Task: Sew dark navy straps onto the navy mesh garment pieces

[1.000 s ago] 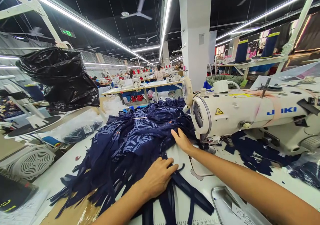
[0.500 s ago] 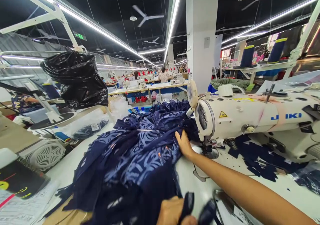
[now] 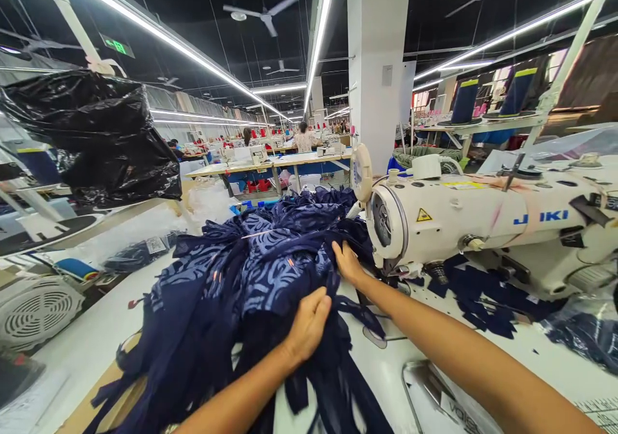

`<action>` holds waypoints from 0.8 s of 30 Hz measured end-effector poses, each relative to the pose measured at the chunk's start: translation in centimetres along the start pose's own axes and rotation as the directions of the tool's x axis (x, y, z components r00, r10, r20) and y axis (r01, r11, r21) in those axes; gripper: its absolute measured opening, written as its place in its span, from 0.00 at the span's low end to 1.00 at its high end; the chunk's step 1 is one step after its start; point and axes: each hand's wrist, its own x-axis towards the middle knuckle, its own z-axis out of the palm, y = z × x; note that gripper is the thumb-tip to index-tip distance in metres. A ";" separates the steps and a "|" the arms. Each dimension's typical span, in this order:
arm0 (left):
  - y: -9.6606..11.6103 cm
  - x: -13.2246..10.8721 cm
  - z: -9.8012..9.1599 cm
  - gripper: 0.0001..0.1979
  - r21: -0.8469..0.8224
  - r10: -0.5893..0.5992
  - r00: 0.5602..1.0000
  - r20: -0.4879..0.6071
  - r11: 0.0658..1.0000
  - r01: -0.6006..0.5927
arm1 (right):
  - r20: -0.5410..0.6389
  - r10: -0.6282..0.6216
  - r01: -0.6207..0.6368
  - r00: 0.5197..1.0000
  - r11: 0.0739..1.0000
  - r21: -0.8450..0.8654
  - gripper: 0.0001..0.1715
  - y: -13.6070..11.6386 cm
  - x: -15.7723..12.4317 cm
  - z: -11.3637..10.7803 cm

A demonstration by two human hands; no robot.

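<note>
A large heap of navy garments (image 3: 277, 286) with a light-blue swirl pattern and long dark straps spreads over the white sewing table. My left hand (image 3: 308, 323) is closed on navy cloth at the near right part of the heap, thumb on top. Farther off, my right hand (image 3: 348, 263) grips the heap's right edge, close to the sewing machine (image 3: 463, 221); some of its fingertips are lost in the fabric. Loose dark straps hang down from around my left hand. The machine's needle area is partly hidden behind my right forearm.
Navy cloth scraps (image 3: 477, 295) lie under the machine arm. A clear bag (image 3: 586, 331) of dark cloth is at right. A metal tray (image 3: 425, 389) sits at the near edge. To the left hang a black plastic bag (image 3: 103, 138) and below it a motor (image 3: 41, 315).
My left hand has moved forward and up from the near edge onto the heap, bringing dark straps with it. My right hand stays at the heap's right edge. The view has turned slightly right.
</note>
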 end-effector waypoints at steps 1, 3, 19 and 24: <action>-0.3 0.1 -0.6 0.27 0.036 0.032 0.999 0.006 0.999 -0.032 | 0.007 0.017 -0.017 1.000 1.000 -0.008 0.26 0.0 -0.1 -0.1; -0.4 -0.8 -1.7 0.26 0.097 0.125 0.989 0.078 0.986 -0.132 | 0.021 0.043 -0.043 0.999 0.999 -0.020 0.24 -0.3 -0.4 -0.4; 6.6 -6.5 -4.6 0.17 0.312 -0.171 0.965 0.196 0.944 0.104 | 0.309 -0.032 0.060 0.950 0.995 -0.081 0.24 -2.8 -10.8 -8.2; 6.9 -6.2 -3.7 0.21 0.246 -0.214 0.952 0.221 0.956 0.158 | 0.436 -0.302 0.414 0.848 0.891 -0.187 0.25 -2.6 -15.1 -13.7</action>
